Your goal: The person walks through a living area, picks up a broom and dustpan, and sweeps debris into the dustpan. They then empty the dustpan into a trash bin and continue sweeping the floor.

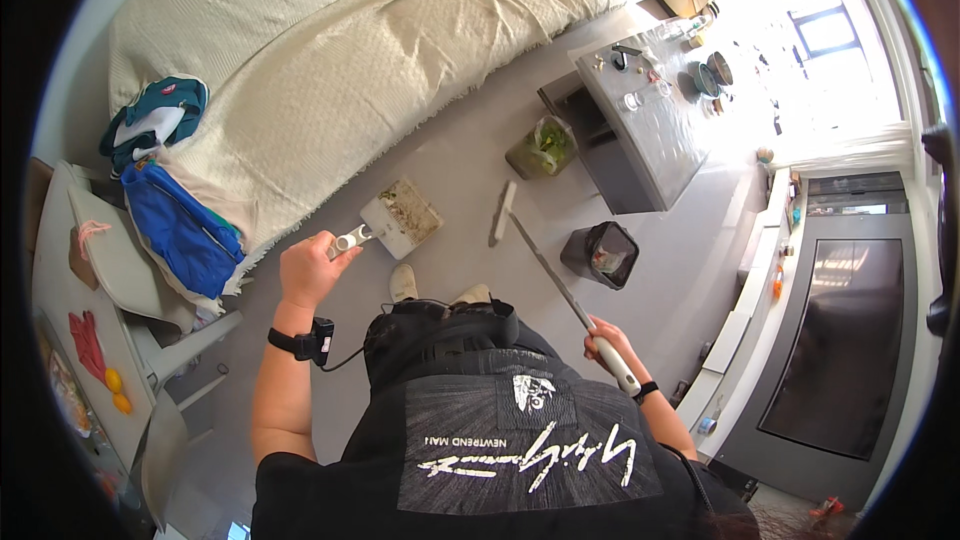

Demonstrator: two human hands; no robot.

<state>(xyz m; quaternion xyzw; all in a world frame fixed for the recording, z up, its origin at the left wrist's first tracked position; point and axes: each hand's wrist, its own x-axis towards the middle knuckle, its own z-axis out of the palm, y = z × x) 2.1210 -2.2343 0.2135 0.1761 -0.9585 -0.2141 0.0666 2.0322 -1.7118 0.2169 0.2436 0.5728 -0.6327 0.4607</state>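
Note:
My left hand grips the white handle of a long-handled dustpan, whose pan holds dark debris and small green bits. In my right hand is the pole of a broom, held near its white grip end. The broom's narrow pale head is low over the grey floor, to the right of the dustpan and apart from it; whether it touches the floor, I cannot tell. My shoes stand just below the dustpan in the picture.
A black-lined bin and a bin with green scraps stand right of the broom head. Beyond them is a plastic-covered table. A cream-covered sofa or bed runs along the upper left, with a chair at left.

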